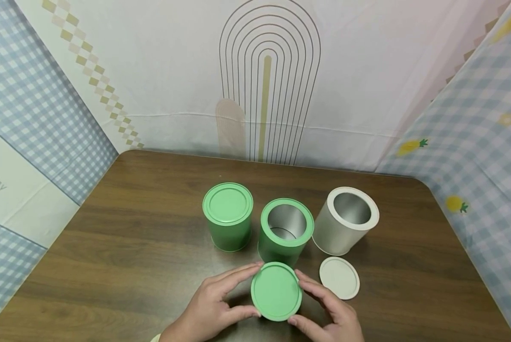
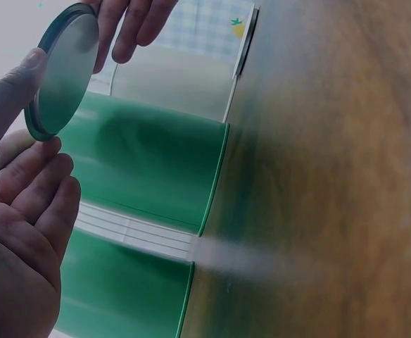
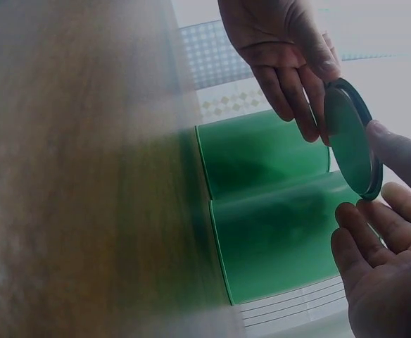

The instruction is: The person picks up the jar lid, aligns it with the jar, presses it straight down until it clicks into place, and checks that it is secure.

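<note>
Both hands hold a round green lid by its rim, just above the table's near edge. My left hand pinches its left side between thumb and fingers, and my right hand pinches its right side. Right behind the lid stands an open green tin with a bare metal inside. The left wrist view shows the lid tilted, with its grey underside facing the camera, between my left hand and the right hand's fingers. In the right wrist view the lid sits in my right hand.
A closed green tin stands left of the open one. To the right is an open white tin, with its white lid flat on the brown wooden table. Patterned cloth walls enclose the table on three sides.
</note>
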Available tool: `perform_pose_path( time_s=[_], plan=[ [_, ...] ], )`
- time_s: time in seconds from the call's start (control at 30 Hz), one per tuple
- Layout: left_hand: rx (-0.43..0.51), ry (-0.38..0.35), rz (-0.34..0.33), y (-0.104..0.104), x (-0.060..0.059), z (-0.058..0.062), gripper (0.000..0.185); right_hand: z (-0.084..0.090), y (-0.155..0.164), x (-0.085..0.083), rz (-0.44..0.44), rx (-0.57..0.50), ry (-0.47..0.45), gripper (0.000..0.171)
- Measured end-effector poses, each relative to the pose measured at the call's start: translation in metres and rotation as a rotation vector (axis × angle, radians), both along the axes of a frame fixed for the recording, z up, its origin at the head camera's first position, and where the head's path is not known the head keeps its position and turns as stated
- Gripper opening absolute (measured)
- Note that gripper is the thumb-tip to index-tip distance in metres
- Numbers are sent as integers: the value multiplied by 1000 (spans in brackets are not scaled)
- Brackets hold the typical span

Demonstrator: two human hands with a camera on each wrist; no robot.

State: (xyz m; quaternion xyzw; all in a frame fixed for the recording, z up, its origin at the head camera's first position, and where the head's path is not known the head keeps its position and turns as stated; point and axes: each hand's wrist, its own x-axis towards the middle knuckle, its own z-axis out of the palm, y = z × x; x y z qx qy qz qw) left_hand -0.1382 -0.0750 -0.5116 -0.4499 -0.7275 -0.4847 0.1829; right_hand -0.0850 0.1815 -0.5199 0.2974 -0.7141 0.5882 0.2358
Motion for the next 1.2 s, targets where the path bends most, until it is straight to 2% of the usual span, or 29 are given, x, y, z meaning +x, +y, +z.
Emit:
perform_pose_path(
  time_s=[0.43, 0.67, 0.97, 1.2],
  plan=[
    [-1, -9, -6, 1, 0, 0, 78, -1, -1, -1, 5, -18, 23, 68],
    [0, -11, -5, 1, 0, 0, 75, 1, -1, -1, 19, -36, 6, 68],
    [7, -18, -4, 0, 2, 2, 74, 0, -3, 3, -8, -24, -41, 67],
    [18, 2, 1, 1, 2, 5, 72, 1, -3, 0, 28, -44, 6, 66]
  ],
)
